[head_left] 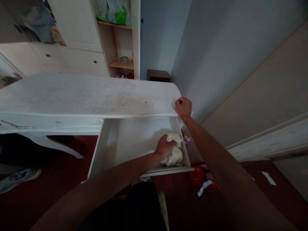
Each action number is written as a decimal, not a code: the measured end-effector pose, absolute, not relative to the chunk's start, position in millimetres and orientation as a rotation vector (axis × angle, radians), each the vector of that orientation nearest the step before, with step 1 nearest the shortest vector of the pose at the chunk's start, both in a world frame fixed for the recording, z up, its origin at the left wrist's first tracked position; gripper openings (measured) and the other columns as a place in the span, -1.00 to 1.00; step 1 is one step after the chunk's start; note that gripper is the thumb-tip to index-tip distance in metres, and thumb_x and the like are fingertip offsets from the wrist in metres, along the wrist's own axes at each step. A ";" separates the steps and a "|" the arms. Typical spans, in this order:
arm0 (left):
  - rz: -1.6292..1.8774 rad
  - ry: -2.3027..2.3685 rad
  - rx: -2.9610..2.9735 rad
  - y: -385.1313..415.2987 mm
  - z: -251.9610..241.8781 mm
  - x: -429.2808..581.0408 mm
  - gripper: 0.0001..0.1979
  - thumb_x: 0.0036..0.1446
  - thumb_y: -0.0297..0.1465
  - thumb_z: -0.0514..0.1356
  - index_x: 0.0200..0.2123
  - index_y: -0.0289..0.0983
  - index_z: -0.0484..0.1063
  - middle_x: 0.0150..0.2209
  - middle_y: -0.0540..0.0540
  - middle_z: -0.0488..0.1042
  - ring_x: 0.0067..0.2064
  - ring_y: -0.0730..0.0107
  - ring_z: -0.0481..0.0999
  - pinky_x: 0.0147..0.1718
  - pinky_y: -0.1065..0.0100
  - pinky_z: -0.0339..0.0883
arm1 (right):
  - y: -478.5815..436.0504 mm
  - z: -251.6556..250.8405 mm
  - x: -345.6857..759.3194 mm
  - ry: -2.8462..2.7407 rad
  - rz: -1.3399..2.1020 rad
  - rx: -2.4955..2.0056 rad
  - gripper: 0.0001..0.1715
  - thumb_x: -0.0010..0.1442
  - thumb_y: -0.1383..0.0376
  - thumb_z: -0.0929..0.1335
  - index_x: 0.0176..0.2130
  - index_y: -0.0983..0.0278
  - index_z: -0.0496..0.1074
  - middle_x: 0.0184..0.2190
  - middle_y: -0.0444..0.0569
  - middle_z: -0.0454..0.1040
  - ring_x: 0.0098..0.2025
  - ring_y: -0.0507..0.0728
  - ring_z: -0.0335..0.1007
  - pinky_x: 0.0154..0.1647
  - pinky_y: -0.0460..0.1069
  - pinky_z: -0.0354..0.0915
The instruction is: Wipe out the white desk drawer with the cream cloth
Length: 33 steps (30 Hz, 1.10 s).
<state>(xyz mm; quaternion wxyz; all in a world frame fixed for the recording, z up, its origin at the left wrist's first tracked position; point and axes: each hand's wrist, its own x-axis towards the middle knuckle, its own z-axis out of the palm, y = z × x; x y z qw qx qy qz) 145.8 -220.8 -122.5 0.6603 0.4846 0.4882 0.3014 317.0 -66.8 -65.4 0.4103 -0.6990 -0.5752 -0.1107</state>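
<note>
A white drawer (134,134) is pulled out of the white table (96,93). Inside its front right corner, my left hand (165,146) is closed on a crumpled cream cloth (176,155), which bunches against the drawer's right side. Part of the cloth is hidden beneath the fingers. My right hand (184,106) is curled into a fist and rests at the right end of the tabletop, beside the wall. Nothing shows in the right fist. Grey smudges and two small dark spots mark the tabletop.
Behind the table stands a white cabinet (81,32) with open shelves holding plastic bags (117,12). A small brown stand (158,75) is by the grey wall. Red bags (197,175) lie on the dark red floor at right. A shoe (20,179) is at lower left.
</note>
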 end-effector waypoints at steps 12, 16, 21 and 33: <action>1.108 1.232 1.070 -147.0 -100.5 186.2 -0.65 0.17 -0.45 0.22 0.05 -0.25 0.39 0.02 -0.10 0.58 0.02 0.39 0.58 0.02 0.37 0.44 | -72.9 -61.1 312.0 -1.462 -0.242 -1.754 -0.83 0.15 0.34 0.26 -0.43 0.19 0.40 -0.37 0.03 0.50 -0.26 0.20 0.38 -0.09 0.09 0.31; 1.026 1.229 1.274 -147.7 -99.9 182.9 -0.63 0.14 -0.52 0.19 0.04 -0.28 0.41 0.02 -0.13 0.57 0.04 0.33 0.57 0.06 0.32 0.43 | -72.6 -61.2 310.9 -1.468 -0.244 -1.762 -0.82 0.16 0.35 0.25 -0.43 0.20 0.39 -0.36 0.04 0.51 -0.24 0.21 0.38 -0.07 0.09 0.29; 0.725 1.100 1.827 -190.7 -93.6 159.9 -0.39 0.09 -0.51 0.24 0.24 -0.32 0.31 0.13 -0.27 0.48 0.13 0.16 0.50 0.15 0.20 0.40 | -72.4 -62.2 309.6 -1.444 -0.259 -1.773 -0.83 0.15 0.35 0.25 -0.44 0.19 0.38 -0.36 0.04 0.52 -0.26 0.20 0.37 -0.07 0.09 0.29; 0.146 0.796 2.784 -253.5 -42.4 120.2 -0.55 0.19 -0.34 0.24 0.16 -0.21 0.43 0.14 -0.29 0.46 0.06 -0.03 0.53 -0.04 0.05 0.49 | -73.6 -56.1 311.2 -1.373 -0.126 -1.750 -0.83 0.09 0.33 0.28 -0.50 0.16 0.38 -0.44 -0.02 0.54 -0.33 0.19 0.41 -0.13 0.07 0.34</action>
